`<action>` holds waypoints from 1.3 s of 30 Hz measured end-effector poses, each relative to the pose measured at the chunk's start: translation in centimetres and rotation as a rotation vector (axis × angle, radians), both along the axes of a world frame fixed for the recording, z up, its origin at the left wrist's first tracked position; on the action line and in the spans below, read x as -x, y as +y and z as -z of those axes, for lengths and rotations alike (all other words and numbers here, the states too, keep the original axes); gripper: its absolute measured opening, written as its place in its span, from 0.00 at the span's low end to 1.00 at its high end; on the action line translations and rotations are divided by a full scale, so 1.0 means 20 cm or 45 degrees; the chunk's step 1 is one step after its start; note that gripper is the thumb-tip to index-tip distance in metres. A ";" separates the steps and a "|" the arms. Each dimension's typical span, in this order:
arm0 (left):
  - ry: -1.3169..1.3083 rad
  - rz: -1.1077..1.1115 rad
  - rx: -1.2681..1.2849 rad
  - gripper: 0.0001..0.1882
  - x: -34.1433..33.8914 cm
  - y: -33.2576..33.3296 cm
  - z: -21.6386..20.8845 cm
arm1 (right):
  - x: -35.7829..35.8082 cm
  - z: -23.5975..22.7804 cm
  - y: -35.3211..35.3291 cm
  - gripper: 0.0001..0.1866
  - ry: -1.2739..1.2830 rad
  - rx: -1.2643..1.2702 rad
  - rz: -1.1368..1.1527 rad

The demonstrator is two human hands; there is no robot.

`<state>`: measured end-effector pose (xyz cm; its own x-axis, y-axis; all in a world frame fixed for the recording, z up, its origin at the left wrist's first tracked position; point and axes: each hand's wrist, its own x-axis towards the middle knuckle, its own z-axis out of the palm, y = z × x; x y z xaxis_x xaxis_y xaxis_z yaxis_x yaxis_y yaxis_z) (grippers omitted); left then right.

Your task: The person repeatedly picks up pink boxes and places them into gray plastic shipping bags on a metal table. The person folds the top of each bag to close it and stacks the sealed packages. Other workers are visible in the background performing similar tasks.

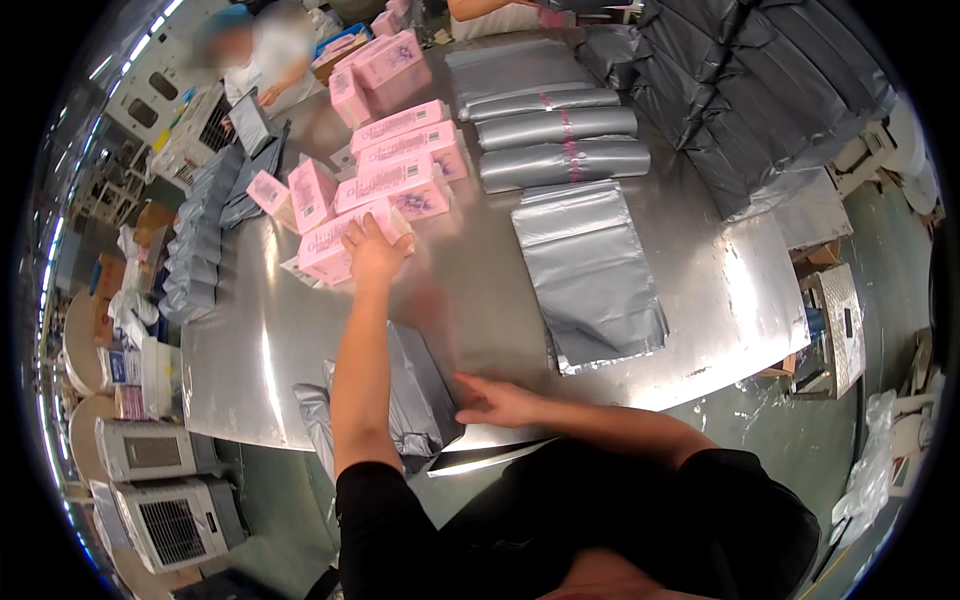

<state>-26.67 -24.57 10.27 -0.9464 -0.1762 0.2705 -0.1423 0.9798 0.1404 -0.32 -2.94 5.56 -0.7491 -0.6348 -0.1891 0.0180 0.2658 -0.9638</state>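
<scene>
My left hand (376, 250) reaches far across the metal table and rests with spread fingers on the nearest pink printed pack (328, 252), which looks like a tissue pack. Beyond it lie several more such packs (400, 180) in a slanting row, with two standing packs (313, 192) on the left. My right hand (497, 402) is low near the table's front edge, fingers stretched out and holding nothing. Just left of it, a filled grey plastic mailing bag (415, 385) sits at the edge, partly hidden behind my left forearm.
Flat grey bags (590, 275) lie in a stack right of centre on the metal table (470, 300). Rolled bundles of bags (565, 160) are behind them. A large pile of filled dark bags (740, 90) rises at the far right. Grey parcels (195, 240) line the left edge; other people work beyond.
</scene>
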 end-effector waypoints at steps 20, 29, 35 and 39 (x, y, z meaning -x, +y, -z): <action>0.572 0.481 -1.770 0.20 -0.89 0.56 -0.66 | 0.37 -0.19 1.29 0.50 -0.079 -0.949 0.647; 0.563 0.387 -1.710 0.18 -1.21 0.75 -0.62 | 0.10 0.00 1.02 0.26 1.176 -0.809 0.350; 0.546 0.558 -1.722 0.18 -1.50 0.96 -0.39 | -0.25 0.17 1.22 0.32 0.925 -0.287 0.141; 0.356 1.037 -1.524 0.24 -1.69 1.13 -0.06 | -0.26 -0.22 1.33 0.50 -0.928 1.465 0.720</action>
<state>7.13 -2.05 11.51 -0.8348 0.1220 0.5369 0.5460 0.0577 0.8358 4.97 23.73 10.00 -0.9060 -0.3554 -0.2301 0.4190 -0.8302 -0.3677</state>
